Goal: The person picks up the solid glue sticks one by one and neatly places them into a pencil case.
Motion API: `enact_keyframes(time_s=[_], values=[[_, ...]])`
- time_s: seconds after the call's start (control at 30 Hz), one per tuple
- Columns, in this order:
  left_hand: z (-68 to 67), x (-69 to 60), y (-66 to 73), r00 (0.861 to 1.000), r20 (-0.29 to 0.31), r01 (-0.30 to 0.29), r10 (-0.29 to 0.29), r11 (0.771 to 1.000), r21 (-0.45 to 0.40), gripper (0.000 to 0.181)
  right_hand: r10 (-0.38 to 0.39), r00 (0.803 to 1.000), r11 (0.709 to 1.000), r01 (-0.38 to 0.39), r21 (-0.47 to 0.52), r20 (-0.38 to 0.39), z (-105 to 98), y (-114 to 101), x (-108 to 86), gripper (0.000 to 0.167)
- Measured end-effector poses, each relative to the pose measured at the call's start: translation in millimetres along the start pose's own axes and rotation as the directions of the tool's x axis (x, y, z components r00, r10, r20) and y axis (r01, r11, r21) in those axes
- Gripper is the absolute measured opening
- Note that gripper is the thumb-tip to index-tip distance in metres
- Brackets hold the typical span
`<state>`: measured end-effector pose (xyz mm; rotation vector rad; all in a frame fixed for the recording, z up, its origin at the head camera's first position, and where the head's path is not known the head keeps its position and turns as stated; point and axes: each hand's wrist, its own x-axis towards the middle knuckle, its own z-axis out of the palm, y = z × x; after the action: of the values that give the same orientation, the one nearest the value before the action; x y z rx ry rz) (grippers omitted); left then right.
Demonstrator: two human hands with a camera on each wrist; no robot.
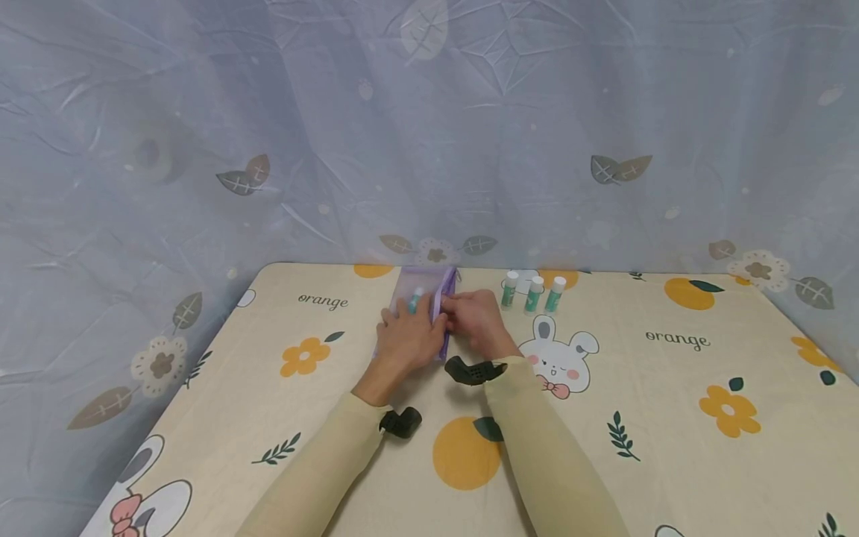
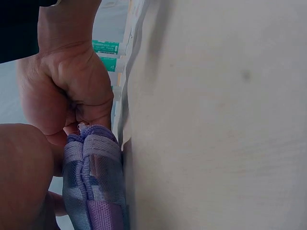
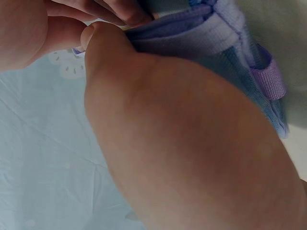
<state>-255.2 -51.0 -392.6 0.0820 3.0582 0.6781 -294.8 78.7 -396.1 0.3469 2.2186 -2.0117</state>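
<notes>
A purple mesh zip pouch [image 1: 411, 281] lies near the table's far edge, with one green-and-white glue stick [image 1: 415, 300] showing through the mesh. My left hand [image 1: 409, 335] rests on the pouch, fingers spread over it and thumb by its right border. At that border my right hand [image 1: 475, 319] pinches the pouch's edge between thumb and fingertips. In the left wrist view the pouch's banded end [image 2: 93, 148] sits just below the right hand's curled fingers. The right hand's base fills much of the right wrist view, partly hiding the pouch [image 3: 187, 40]. Exactly what the fingertips pinch is hidden.
Three white-capped glue sticks, a left one [image 1: 509, 289], a middle one [image 1: 533, 294] and a right one [image 1: 555, 294], stand right of the right hand. A patterned cloth [image 1: 570, 462] covers the table. Behind it hangs a grey-blue curtain [image 1: 429, 149].
</notes>
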Motion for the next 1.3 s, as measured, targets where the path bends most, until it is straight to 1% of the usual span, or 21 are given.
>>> enact_keyframes(time_s=[0.37, 0.47, 0.67, 0.87, 0.97, 1.13, 1.3], values=[[1.0, 1.3, 0.3, 1.000, -0.008, 0.000, 0.000, 1.000, 0.009, 0.063, -0.033, 0.999, 0.999, 0.033, -0.008, -0.035, -0.3, -2.3, 1.7, 0.031], [1.1, 1.8, 0.3, 1.000, -0.005, 0.002, -0.002, 1.000, 0.007, 0.063, -0.058, 0.997, 0.998, 0.056, -0.041, -0.052, -1.6, -3.6, 2.2, 0.033], [0.8, 1.6, 0.5, 1.000, 0.005, 0.009, -0.009, 1.000, 0.003, 0.065, -0.145, 0.987, 0.979, 0.133, -0.154, -0.074, -5.4, -6.5, 2.0, 0.036], [-0.9, 0.6, 1.0, 1.000, 0.016, 0.007, -0.007, 1.000, -0.009, 0.065, -0.178, 0.979, 0.970, 0.157, -0.189, -0.103, -7.5, -9.0, 1.3, 0.043], [-3.6, 0.8, 0.5, 1.000, 0.020, 0.005, -0.004, 1.000, -0.031, 0.063, -0.200, 0.973, 0.965, 0.175, -0.197, -0.119, -7.7, -9.4, 1.5, 0.046], [-6.8, 2.4, -1.0, 1.000, 0.028, 0.005, -0.003, 0.998, -0.068, 0.062, -0.225, 0.966, 0.958, 0.195, -0.209, -0.131, -8.5, -9.7, 1.5, 0.048], [-5.2, 3.6, -2.4, 0.999, 0.035, 0.004, -0.001, 0.998, -0.066, 0.063, -0.239, 0.960, 0.955, 0.206, -0.214, -0.143, -9.1, -11.8, 1.2, 0.048]])
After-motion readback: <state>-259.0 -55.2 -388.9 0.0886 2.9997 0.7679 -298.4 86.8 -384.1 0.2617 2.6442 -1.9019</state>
